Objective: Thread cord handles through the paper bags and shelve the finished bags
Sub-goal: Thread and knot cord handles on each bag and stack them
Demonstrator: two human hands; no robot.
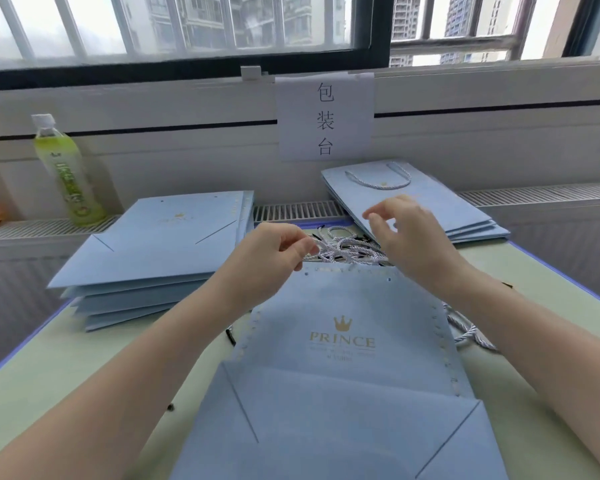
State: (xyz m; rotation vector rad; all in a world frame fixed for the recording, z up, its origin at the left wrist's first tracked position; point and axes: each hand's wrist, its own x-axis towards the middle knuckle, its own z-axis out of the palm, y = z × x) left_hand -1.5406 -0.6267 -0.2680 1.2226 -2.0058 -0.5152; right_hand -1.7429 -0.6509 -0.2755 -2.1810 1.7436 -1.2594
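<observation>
Two holes on the bag [347, 368], flat on the near bench [84, 375], are unthreaded. My left hand [271, 258] pinches a cord [321, 245] from the far pile; right hand [406, 230] hangs loose, holding nothing. Next: feed its tip through a hole.

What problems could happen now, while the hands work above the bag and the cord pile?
1. The left hand pinches one cord from the tangled cord pile; other cords may come along.
2. The stack of unthreaded bags overhangs the table edge and might slide off.
</observation>
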